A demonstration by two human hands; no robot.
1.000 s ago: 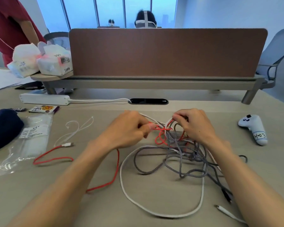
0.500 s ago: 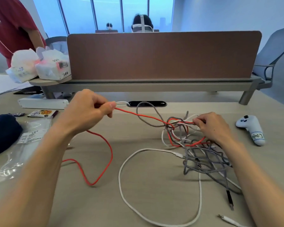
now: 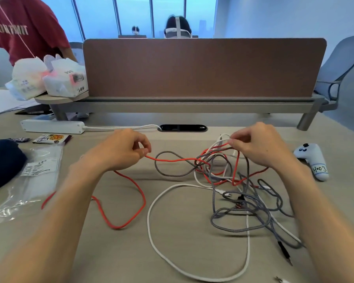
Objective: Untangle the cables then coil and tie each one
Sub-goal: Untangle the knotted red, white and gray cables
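A brown divider panel (image 3: 202, 67) backs the beige desk (image 3: 182, 252) beneath bright windows (image 3: 131, 15).

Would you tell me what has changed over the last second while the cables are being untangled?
The left hand, pinching the red cable, pulled away leftward from the right hand, drawing red length out of the tangle; a gray loop came with it. The right hand kept holding the tangle's top. The white cable, controller and power strip stayed put.
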